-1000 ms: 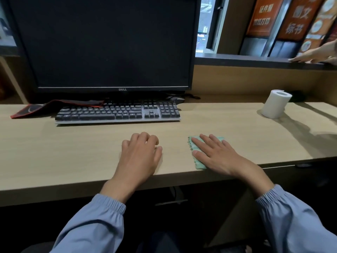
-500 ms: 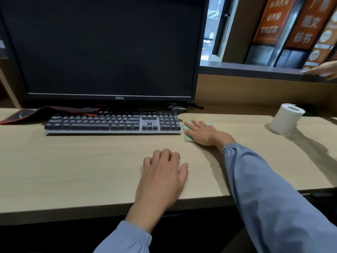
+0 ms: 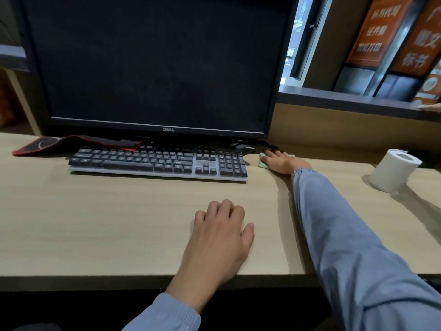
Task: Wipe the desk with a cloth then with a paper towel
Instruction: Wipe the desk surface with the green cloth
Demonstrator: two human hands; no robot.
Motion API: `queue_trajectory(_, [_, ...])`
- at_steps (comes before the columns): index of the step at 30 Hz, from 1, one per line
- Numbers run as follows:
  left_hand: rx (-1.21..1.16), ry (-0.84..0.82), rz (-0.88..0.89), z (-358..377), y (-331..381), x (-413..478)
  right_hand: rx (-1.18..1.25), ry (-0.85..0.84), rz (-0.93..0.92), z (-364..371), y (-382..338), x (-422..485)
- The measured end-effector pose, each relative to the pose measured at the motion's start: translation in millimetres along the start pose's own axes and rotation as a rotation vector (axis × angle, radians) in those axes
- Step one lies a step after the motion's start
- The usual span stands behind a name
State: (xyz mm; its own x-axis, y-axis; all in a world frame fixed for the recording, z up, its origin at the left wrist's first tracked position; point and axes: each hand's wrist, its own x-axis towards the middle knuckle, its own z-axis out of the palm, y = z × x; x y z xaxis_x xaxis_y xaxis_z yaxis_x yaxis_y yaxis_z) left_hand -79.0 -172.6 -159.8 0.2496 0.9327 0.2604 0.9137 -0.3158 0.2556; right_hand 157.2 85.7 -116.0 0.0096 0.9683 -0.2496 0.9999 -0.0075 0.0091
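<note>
cloth (image 3: 263, 164) mint green | desk (image 3: 114, 225) pale woodgrain | paper towel (image 3: 391, 174) white | keyboard (image 3: 157, 161) grey

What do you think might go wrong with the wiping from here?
The right hand presses the green cloth close to the keyboard and the mouse under the monitor; a leftward stroke may shove them. A wide rightward stroke could let the sleeve tip the upright paper roll.

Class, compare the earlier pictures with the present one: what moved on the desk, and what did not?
The right hand slid the green cloth from the near edge of the desk to its far side, beside the keyboard, pressing flat on it throughout. The left hand, keyboard and paper roll stayed put.
</note>
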Motion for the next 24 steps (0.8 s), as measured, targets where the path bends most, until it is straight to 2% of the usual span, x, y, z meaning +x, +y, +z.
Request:
queue_trajectory(9, [-0.016,0.004,0.0,1.5,-3.2,2.1,0.058,0.039,-0.1,22.1,18.9,-42.1])
queue_trajectory(17, [-0.035,0.012,0.01,2.4,-0.9,-6.1,0.036,0.004,-0.166,52.6,37.2,-140.3])
queue_trajectory(24, [0.012,0.033,0.031,4.1,-2.6,-7.0,0.047,0.059,-0.187,82.1,40.7,-220.1])
